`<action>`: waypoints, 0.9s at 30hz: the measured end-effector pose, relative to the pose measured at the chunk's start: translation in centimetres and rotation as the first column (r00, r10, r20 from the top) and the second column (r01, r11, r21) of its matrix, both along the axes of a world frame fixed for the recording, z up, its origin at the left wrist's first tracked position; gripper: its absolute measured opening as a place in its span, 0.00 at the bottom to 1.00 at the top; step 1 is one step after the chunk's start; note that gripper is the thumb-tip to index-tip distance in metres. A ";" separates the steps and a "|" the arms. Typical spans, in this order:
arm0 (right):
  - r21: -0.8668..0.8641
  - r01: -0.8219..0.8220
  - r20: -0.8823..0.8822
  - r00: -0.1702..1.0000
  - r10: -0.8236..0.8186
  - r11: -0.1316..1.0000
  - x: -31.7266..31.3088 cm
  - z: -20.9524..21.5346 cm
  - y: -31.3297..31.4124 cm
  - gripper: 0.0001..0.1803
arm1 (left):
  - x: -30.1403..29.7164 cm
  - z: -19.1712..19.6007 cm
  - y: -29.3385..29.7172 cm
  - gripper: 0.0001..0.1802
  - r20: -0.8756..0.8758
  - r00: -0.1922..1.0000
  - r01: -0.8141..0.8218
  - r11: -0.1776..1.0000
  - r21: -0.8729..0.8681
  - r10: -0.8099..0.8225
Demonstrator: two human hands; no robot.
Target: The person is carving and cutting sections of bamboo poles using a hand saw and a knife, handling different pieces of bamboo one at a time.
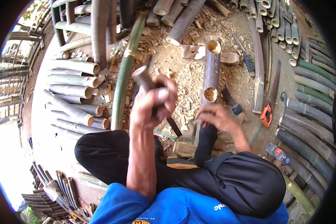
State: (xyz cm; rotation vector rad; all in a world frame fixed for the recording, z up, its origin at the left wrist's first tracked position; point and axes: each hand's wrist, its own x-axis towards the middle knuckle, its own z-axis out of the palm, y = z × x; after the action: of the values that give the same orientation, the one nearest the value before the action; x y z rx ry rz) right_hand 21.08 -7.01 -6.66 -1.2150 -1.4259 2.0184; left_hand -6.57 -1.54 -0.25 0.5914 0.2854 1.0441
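Observation:
My left hand (155, 100) is closed round a tool with a thick round wooden handle (142, 75). A dark flat bar (174, 127) shows below the fist; whether it belongs to that tool I cannot tell. A dark bamboo pole (211, 67) lies lengthwise before me, with two round holes cut in its upper side. Just below the nearer hole (211, 95), my right hand (217, 117) rests at the pole, fingers loosely extended and slightly blurred. My dark-clothed foot (206, 142) lies against the pole's near end.
Wood chips (184, 93) cover the ground around the pole. A green bamboo pole (128, 71) stands left. On the right lie a curved blade (229, 98), a knife (246, 59), an orange-handled saw (268, 108) and a plastic bottle (277, 152). Cut bamboo (74, 80) is stacked on both sides.

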 end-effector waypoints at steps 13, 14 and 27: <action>0.437 0.148 0.437 0.828 -0.353 0.887 -0.3 -1.6 -8.3 0.10 | -5.3 16.6 -9.1 0.25 0.067 0.966 0.160 0.783 0.601 -0.249; 0.415 0.113 0.600 0.711 -0.366 0.903 2.8 -1.2 -9.4 0.10 | -4.9 16.3 -8.8 0.22 0.112 0.960 0.130 0.768 0.628 -0.255; -0.161 -0.160 0.814 0.536 0.223 0.974 8.7 -2.1 -20.5 0.19 | 0.0 -1.3 -1.1 0.20 -0.386 0.851 -0.419 0.903 -0.095 0.355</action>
State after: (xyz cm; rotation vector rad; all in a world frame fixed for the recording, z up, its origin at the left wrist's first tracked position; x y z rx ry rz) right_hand 29.78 -27.55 -8.72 -2.3462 -1.9627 1.6345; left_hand -6.58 -2.62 -1.51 0.5751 0.8449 1.2811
